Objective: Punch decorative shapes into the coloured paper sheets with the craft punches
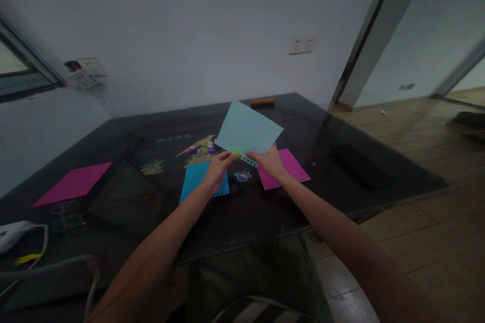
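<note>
left hand (219,167) pinching green punch (237,153), right hand (270,160) gripping pale blue sheet (248,130)

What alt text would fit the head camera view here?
Two bare hands hold a light blue sheet of paper above a dark table: the left hand grips a small green punch at the sheet's lower edge, the right hand holds that edge. Below lie a blue sheet, a pink sheet and paper dots.

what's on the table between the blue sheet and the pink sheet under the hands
In the head view, a small heap of punched paper dots lies on the dark glass table, between the flat blue paper sheet and the pink paper sheet.
</note>
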`<act>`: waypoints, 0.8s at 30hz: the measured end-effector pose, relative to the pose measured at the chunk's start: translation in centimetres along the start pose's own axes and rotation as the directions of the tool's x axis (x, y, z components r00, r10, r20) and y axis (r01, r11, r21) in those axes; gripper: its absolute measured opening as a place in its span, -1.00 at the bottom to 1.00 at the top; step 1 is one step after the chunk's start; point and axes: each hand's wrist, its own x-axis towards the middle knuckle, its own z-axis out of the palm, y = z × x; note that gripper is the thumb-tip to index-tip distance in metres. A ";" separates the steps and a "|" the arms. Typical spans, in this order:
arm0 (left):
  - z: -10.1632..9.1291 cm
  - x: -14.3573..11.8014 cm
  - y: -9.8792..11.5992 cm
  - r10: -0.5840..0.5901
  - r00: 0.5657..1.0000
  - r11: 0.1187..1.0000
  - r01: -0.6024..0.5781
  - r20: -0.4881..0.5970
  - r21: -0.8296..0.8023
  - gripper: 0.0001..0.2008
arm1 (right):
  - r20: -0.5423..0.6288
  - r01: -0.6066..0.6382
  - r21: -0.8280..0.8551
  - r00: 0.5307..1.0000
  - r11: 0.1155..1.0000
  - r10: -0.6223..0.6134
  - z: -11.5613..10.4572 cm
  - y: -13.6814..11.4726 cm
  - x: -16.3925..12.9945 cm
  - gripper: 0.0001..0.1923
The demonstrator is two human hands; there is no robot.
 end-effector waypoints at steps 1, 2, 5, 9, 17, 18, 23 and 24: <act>0.0 0.0 0.0 0.002 1.000 1.000 -0.002 0.003 -0.001 -0.77 | -0.002 -0.004 -0.005 1.000 1.000 0.004 0.0 0.0 0.0 -0.47; 0.0 0.0 0.0 0.003 1.000 1.000 -0.003 0.004 -0.001 -0.79 | -0.004 -0.007 -0.008 1.000 1.000 0.007 0.0 0.0 0.0 -0.48; 0.0 0.0 0.0 0.003 1.000 1.000 -0.003 -0.002 0.002 -0.79 | -0.008 -0.009 -0.002 1.000 1.000 0.009 0.0 0.1 0.0 -0.47; 0.0 0.1 -0.1 0.006 1.000 1.000 -0.006 -0.001 0.002 -0.76 | -0.002 0.008 -0.001 1.000 1.000 -0.008 -0.1 0.4 0.1 -0.47; 0.1 -0.1 0.0 0.016 1.000 0.999 -0.016 -0.012 0.031 -0.74 | 0.005 0.016 -0.002 1.000 1.000 -0.016 -0.1 0.6 0.2 -0.49; 0.1 -0.1 0.1 0.019 1.000 0.999 -0.019 -0.015 0.037 -0.75 | 0.007 0.022 0.002 1.000 1.000 -0.022 -0.1 0.7 0.2 -0.50; 0.1 -0.1 0.0 0.037 0.999 0.999 -0.036 -0.015 0.040 -0.79 | 0.002 0.015 0.011 1.000 1.000 -0.015 0.0 0.8 0.2 -0.51; 0.0 -0.1 0.0 0.042 0.999 0.998 -0.041 -0.015 0.036 -0.79 | -0.001 0.012 0.013 1.000 1.000 -0.012 0.0 0.7 0.2 -0.50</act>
